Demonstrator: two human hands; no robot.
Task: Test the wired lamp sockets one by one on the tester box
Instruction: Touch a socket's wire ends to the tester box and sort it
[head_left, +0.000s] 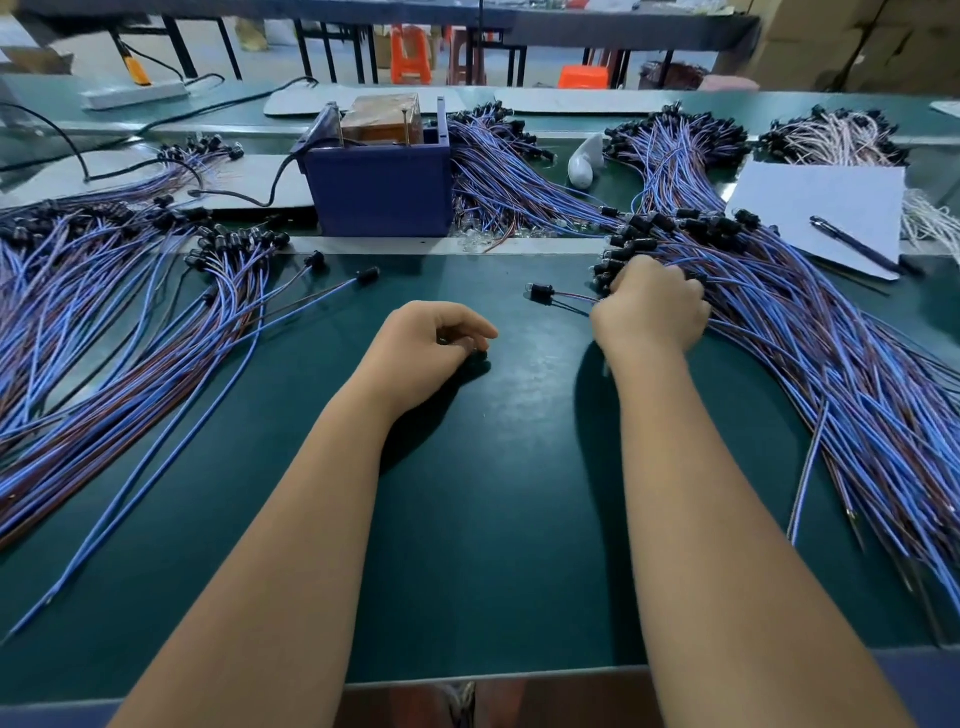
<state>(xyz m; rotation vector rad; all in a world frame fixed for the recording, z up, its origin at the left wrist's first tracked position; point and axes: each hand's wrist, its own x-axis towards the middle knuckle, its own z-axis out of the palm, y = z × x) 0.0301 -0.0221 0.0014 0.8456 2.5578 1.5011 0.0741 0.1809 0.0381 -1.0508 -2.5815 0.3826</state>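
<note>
Head view: left hand (436, 338) loosely curled, empty, resting on green mat (498, 467) in front of tester box (379, 176). Right hand (652, 306) grips wires of socket pile (779, 312), right of box; one socket (540, 292) pokes left.

Factory assy line, wire piles (831, 364), workbenches (493, 467)

Green table (493, 467) — orange stools (410, 54) behind.
</note>
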